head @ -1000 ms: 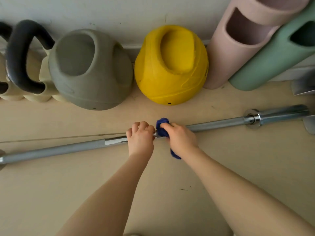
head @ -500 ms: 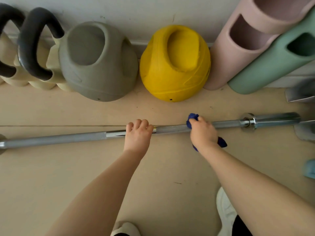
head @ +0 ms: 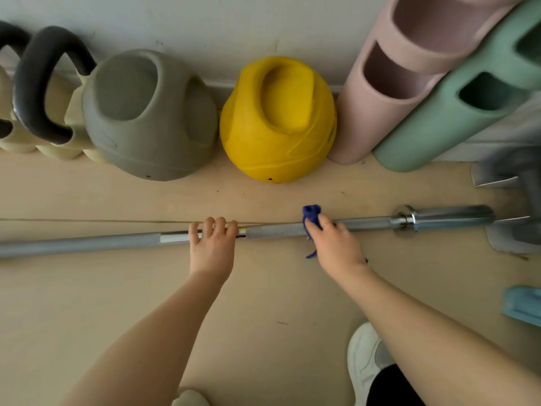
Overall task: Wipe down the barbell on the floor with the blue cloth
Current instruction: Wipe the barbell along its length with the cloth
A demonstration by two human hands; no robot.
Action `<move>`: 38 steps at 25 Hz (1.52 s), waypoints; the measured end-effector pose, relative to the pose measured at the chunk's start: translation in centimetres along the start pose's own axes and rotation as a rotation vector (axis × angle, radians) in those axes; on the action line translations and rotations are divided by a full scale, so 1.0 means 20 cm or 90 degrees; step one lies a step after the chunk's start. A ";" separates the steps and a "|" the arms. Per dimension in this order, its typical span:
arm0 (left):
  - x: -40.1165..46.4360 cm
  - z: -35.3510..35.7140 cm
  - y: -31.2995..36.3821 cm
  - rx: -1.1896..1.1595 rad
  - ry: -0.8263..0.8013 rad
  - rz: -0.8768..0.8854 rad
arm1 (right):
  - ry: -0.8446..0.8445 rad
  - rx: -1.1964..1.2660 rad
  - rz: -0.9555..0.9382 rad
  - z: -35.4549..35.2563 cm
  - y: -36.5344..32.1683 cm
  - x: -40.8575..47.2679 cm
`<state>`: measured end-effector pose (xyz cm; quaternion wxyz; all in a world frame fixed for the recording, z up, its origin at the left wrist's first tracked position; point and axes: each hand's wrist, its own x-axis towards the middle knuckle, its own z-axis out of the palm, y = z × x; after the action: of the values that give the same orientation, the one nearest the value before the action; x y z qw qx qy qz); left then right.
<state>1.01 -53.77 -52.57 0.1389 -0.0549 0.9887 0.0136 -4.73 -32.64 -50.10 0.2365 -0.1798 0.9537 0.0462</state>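
Barbell [head: 87, 243] across frame centre on floor [head: 263, 303], left hand [head: 212, 249] gripping shaft mid-frame, right hand [head: 336, 246] clutching blue cloth [head: 311, 216] against shaft, right of centre.

The long silver steel barbell [head: 87, 243] runs off the left edge, so its left end is out of view; its right sleeve tip disappears among blurred grey metal shapes [head: 509, 171] at the right edge, too smeared to identify. Where the left hand [head: 212, 247] curls over the barbell, the shaft beneath is hidden. The crumpled blue cloth [head: 311, 215] is mostly covered by the right hand [head: 336, 247]; only a tuft above the barbell and a strip below it show. Below the barbell's right sleeve, a pale blue object [head: 522, 306] is cropped and blurred.
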 end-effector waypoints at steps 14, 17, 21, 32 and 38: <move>-0.09 0.02 0.51 0.036 -0.178 0.101 | -0.036 0.093 0.078 0.04 0.50 0.02; -0.08 0.00 0.56 0.064 -0.192 0.040 | -0.022 0.032 0.215 0.04 0.61 -0.03; -0.06 0.00 0.59 0.062 -0.206 0.008 | -0.036 0.189 0.059 0.09 0.54 -0.01; 0.03 -0.04 0.58 0.050 -0.189 -0.021 | -0.021 0.190 -0.049 0.03 0.31 0.03; 0.08 -0.08 0.51 -0.055 -0.179 -0.034 | -0.008 0.172 0.049 -0.01 0.12 0.10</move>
<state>-2.14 -43.81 -51.32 0.2740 -0.0850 0.9561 0.0601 -7.38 -31.03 -50.92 0.2629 -0.1092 0.9558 -0.0728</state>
